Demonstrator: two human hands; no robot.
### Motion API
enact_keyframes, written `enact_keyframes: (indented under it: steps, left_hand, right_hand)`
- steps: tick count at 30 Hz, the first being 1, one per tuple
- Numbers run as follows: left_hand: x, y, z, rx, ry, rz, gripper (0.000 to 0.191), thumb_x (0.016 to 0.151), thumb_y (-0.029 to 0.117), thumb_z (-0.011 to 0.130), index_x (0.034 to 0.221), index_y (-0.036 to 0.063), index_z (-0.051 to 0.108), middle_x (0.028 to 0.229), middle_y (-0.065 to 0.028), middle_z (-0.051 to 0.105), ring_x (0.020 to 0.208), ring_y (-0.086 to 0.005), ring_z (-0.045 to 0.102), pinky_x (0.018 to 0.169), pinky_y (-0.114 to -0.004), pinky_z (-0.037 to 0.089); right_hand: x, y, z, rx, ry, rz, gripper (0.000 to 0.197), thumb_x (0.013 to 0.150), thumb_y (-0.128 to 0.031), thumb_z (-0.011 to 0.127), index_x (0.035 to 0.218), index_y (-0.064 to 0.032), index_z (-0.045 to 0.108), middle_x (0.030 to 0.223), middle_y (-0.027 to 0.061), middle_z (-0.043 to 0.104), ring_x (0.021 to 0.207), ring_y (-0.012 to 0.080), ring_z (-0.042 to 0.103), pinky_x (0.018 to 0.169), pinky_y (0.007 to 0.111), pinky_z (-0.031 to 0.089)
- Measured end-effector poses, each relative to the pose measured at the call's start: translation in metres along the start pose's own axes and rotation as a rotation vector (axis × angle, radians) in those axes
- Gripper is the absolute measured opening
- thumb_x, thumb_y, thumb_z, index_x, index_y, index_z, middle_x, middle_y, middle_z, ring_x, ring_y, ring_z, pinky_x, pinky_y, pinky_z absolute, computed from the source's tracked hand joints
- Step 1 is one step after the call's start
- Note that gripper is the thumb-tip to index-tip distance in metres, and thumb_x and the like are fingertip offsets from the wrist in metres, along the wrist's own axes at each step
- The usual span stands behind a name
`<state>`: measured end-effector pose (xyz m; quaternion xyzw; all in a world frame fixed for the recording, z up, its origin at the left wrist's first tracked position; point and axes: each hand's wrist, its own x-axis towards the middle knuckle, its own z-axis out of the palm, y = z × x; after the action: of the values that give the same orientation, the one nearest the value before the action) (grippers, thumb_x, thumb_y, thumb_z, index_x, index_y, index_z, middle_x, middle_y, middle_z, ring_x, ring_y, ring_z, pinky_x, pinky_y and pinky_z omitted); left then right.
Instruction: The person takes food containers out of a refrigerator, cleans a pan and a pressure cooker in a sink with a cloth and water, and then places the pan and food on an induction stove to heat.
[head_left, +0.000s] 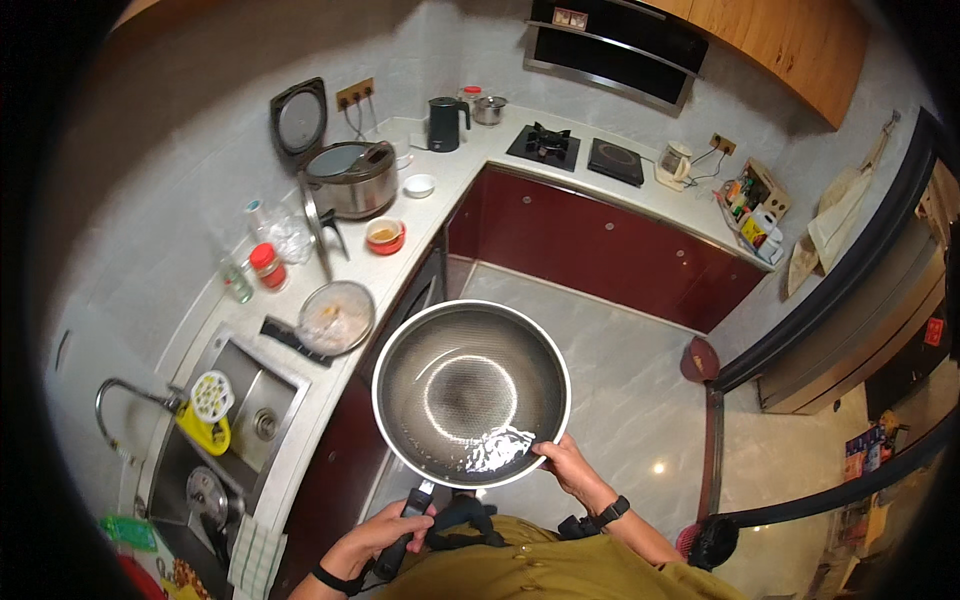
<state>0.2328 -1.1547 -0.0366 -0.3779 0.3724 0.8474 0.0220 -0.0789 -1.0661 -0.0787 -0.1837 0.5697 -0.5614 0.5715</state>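
Note:
A large wok (471, 390) with a pale rim and a honeycomb-patterned inside is in front of me, above the floor; a little clear liquid pools inside on the side nearest me. My left hand (397, 529) is closed around its black handle. With thumb and fingers, my right hand (566, 469) grips the rim at the near right. On the counter to the left, a glass bowl (337, 319) of pale, powdery-looking food stands beside a black object (294, 339) that I cannot identify.
Left lies a double sink (262, 424) with a curved faucet (112, 397). Behind it stand a red-lidded jar (268, 266), a small bowl (386, 232) and an open multicooker (349, 180). The far counter holds a kettle (445, 124), a gas burner (547, 146) and a flat electric hob (616, 161).

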Motion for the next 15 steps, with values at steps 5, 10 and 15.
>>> enact_keyframes:
  steps: [5, 10, 15]
  left_hand:
    - [0.115, 0.114, 0.019, 0.162, -0.156, -0.069, 0.024, 0.087, 0.016, 0.057, 0.104, 0.0019, 0.046, 0.064, -0.0030, 0.048, 0.053, -0.0130, 0.049, 0.048, -0.024, 0.039]
    - [0.216, 0.223, 0.061, 0.197, -0.195, -0.103, 0.019, 0.087, 0.013, 0.057, 0.099, 0.0024, 0.048, 0.062, -0.0014, 0.046, 0.050, -0.0120, 0.046, 0.046, -0.023, 0.036]
    - [0.331, 0.306, 0.098, 0.269, -0.253, -0.061, 0.023, 0.086, 0.013, 0.056, 0.103, 0.0015, 0.046, 0.061, -0.0014, 0.045, 0.049, -0.0117, 0.046, 0.046, -0.023, 0.036]
  right_hand:
    - [0.064, -0.057, -0.077, 0.056, 0.212, -0.038, 0.041, 0.077, -0.010, 0.054, 0.117, -0.0075, 0.046, 0.103, 0.0024, 0.056, 0.085, 0.0119, 0.055, 0.071, 0.027, 0.048]
    - [0.137, -0.118, -0.153, 0.156, 0.285, -0.098, 0.039, 0.078, -0.010, 0.053, 0.116, -0.0060, 0.046, 0.102, 0.0027, 0.057, 0.085, 0.0107, 0.056, 0.069, 0.023, 0.048]
    - [0.216, -0.192, -0.234, 0.184, 0.315, -0.137, 0.038, 0.079, -0.010, 0.052, 0.116, -0.0024, 0.045, 0.104, 0.0048, 0.057, 0.086, 0.0129, 0.058, 0.070, 0.025, 0.050]
